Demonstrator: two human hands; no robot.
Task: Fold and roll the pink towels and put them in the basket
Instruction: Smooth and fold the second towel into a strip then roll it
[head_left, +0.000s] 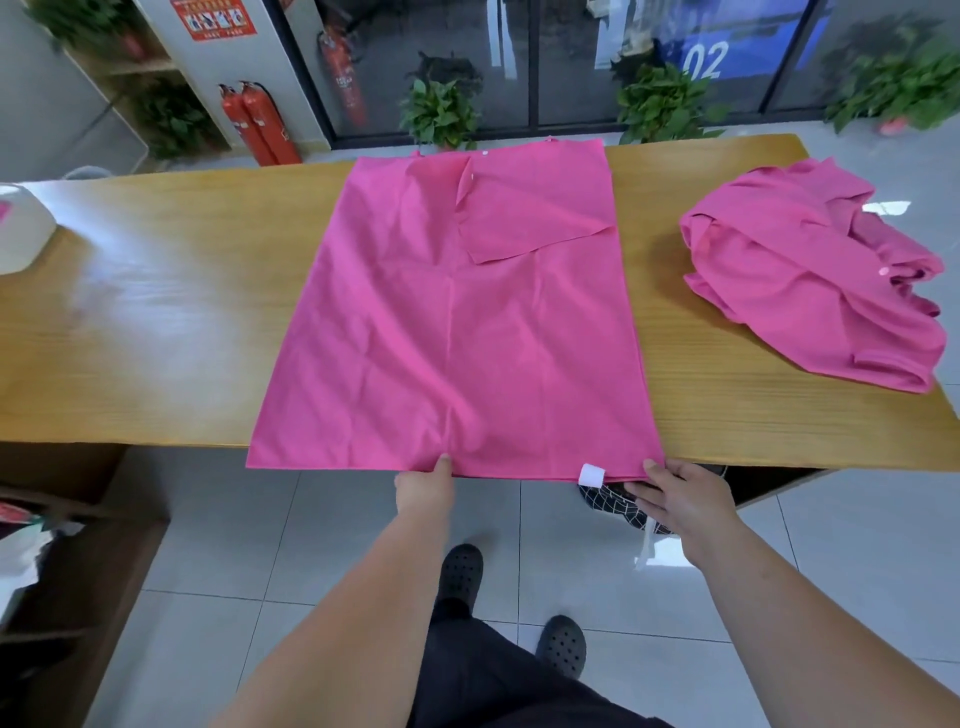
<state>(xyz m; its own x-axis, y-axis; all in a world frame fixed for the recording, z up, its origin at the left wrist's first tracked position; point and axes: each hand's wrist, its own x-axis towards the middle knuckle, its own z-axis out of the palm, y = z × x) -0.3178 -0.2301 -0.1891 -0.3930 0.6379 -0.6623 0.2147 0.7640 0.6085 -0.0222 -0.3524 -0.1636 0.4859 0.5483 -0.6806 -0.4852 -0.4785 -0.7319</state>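
Two pink loads lie on the wooden table (156, 322): a spread towel (447, 338) flat across the middle, its far right corner folded over, and a crumpled heap of towels (810, 280) well apart on the right. Your left hand (423, 491) pinches the near hem, thumb on top and fingers hidden beneath. Your right hand (685, 499) pinches the near right corner, fingers nearly straight below, beside a white tab (592, 474).

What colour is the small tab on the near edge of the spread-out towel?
White tab on the pink towel; the head view shows it.
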